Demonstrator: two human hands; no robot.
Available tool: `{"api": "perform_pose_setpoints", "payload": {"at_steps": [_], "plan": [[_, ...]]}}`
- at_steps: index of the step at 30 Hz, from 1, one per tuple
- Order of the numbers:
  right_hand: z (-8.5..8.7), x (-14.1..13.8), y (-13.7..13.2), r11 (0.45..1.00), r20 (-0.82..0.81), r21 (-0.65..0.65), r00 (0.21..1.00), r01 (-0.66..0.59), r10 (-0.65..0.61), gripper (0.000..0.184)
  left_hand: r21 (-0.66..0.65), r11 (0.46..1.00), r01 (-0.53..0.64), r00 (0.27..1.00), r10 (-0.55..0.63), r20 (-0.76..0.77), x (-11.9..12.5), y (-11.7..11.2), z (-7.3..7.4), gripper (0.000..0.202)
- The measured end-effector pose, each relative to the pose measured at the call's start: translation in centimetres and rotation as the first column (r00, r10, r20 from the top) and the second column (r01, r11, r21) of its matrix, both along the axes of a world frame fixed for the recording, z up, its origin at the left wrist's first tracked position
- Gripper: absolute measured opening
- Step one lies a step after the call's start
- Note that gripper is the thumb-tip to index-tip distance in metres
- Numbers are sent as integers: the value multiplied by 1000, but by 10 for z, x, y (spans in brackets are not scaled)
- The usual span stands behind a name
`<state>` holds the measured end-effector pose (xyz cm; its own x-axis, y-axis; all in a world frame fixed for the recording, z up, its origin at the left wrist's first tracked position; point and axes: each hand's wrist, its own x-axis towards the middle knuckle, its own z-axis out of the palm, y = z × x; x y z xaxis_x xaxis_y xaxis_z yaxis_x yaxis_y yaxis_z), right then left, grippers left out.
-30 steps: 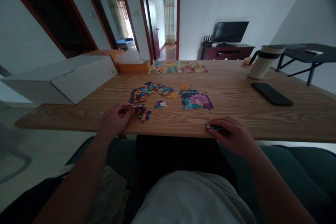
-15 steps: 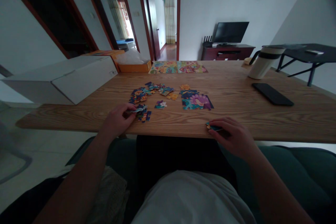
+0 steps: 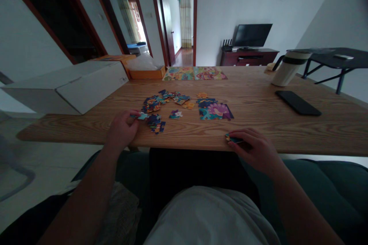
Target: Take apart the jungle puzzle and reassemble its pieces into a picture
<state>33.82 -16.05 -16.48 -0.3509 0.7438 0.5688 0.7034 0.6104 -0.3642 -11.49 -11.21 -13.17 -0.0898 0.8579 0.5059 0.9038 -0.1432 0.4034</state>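
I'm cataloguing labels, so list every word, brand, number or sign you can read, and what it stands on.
No text can be read.
White box: small dark print on its side, too small to read.
Puzzle pieces: coloured pictures, no readable words.

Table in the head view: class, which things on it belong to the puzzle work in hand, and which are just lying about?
Puzzle work:
piece in the left hand
piece or pieces in the right hand
loose pieces
part-joined puzzle
printed sheets, probably

Lying about, it seems:
white box
flat black object
pale mug
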Motion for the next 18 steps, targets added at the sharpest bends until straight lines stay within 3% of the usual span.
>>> {"api": "perform_pose_setpoints", "payload": {"at_steps": [5, 18], "plan": [[-2, 1, 1, 1000, 12, 1, 1000, 2, -2, 18, -121, 987, -105, 994, 102, -32, -17, 5, 3, 24], [0, -1, 0, 1000, 12, -11, 1000, 13, -13, 19, -153, 988, 2, 996, -15, -84, -9, 8, 4, 31]]}}
